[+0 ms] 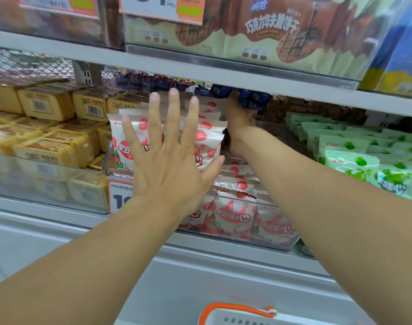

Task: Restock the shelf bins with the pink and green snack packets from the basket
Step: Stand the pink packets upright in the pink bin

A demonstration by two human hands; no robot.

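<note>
Pressing flat against an upright stack of pink snack packets (201, 137), the left hand (167, 158) has its fingers straight and spread, palm toward the shelf, holding nothing. The packets under it stand on edge, faces toward the camera, long axis roughly vertical; I count at least three in that upright row, though more behind are hidden. Below the palm, more pink packets fill the clear bin (287, 245), some lying flat in a layered pile, and three show upright through its front wall. To the right of the stack, the right hand (236, 118) reaches deep into the shelf behind the packets; its fingers are hidden, so whether it grips anything cannot be told. Farther right of that hand lie the green snack packets (350, 160), tilted back in overlapping rows, too many and too blurred to count. Left of the left hand sit yellow packs (48, 104). Below both forearms, an orange basket handle (235, 309) shows at the frame's bottom edge.
</note>
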